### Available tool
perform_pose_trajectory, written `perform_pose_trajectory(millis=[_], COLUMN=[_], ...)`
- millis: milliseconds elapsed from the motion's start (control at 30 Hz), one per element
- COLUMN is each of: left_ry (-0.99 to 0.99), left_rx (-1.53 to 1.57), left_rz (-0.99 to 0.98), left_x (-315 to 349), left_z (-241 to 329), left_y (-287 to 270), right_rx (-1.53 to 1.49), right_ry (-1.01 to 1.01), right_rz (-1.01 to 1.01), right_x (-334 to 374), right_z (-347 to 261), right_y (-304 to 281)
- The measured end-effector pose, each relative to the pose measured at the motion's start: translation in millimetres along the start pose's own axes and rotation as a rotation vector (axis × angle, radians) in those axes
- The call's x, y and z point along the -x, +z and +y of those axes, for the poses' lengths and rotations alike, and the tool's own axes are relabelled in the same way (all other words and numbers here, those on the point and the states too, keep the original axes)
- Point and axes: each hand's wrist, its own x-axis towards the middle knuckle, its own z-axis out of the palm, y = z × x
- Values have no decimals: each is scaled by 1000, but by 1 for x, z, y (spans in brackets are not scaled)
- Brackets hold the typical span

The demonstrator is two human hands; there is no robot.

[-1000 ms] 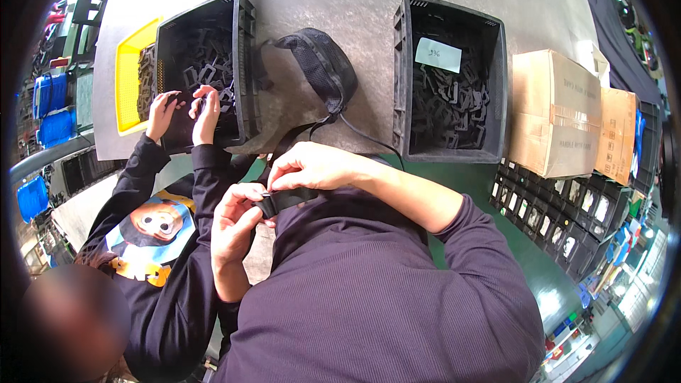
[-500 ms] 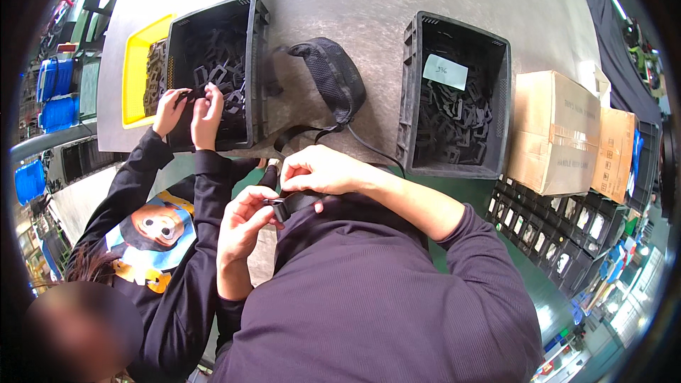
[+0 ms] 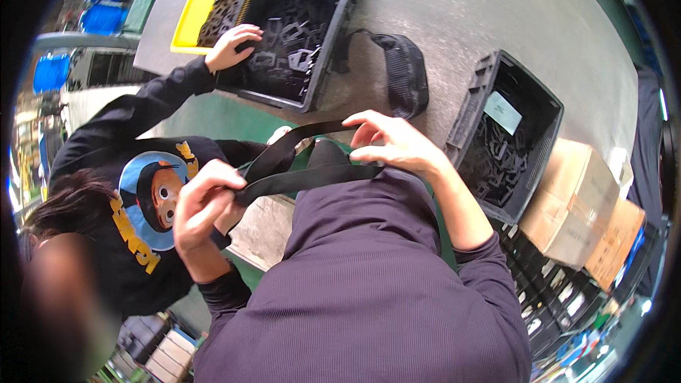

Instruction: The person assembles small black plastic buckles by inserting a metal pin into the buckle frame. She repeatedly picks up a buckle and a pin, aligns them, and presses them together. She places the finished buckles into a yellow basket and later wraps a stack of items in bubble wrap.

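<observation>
One black webbing strap (image 3: 312,174), flat and woven, is held taut between two hands just off the near edge of the grey table (image 3: 454,21), in front of the wearer's chest. The left hand (image 3: 202,202) is closed in a fist round one end of the strap; the right hand (image 3: 394,143) pinches the other end, thumb below and fingers spread above. A second run of the strap loops up from the left hand toward the right, so it appears to be doubled or folded over.

Handling, as judged: light, limp and fully flexible; no stiffness unless tensioned; the weave is likely grippy rather than slippery; not fragile. It is best taken near both ends and kept pulled apart, since slack would let it droop and twist.

Also listed: one black padded pouch (image 3: 404,74), lying on the table beyond the right hand. One black crate of black plastic buckles (image 3: 301,35) toward the far left corner, with a co-worker's hand (image 3: 234,42) resting on its rim, and a yellow bin (image 3: 206,0) beside it. One further black crate (image 3: 511,135) at the right edge, with cardboard boxes (image 3: 585,206) beside it.
</observation>
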Motion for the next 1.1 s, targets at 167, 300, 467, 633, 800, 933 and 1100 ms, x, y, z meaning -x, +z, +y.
perform_pose_trajectory(millis=[167,300,467,633,800,933,1100], left_ry=[-109,-180,-100,8,59,33,99], left_rx=[-129,-241,63,36,166,374,677], left_rz=[341,545,667,752,753,566,501], left_x=[81,100,123,120,88,70,50], left_z=[29,20,-17,-29,-15,-25,-41], left_y=[-29,-29,-20,-5,9,15,29], right_rx=[492,721,927,1054,737,464,470], right_ry=[-330,-159,-329,-311,-541,-766,-859], right_rz=[58,-68,141,153,248,73,133], right_x=[-16,-31,-38,-45,-48,-50,-54], right_z=[31,54,93,103,5,-69,-84], right_y=[-22,-17,-8,-3,54,102,123])
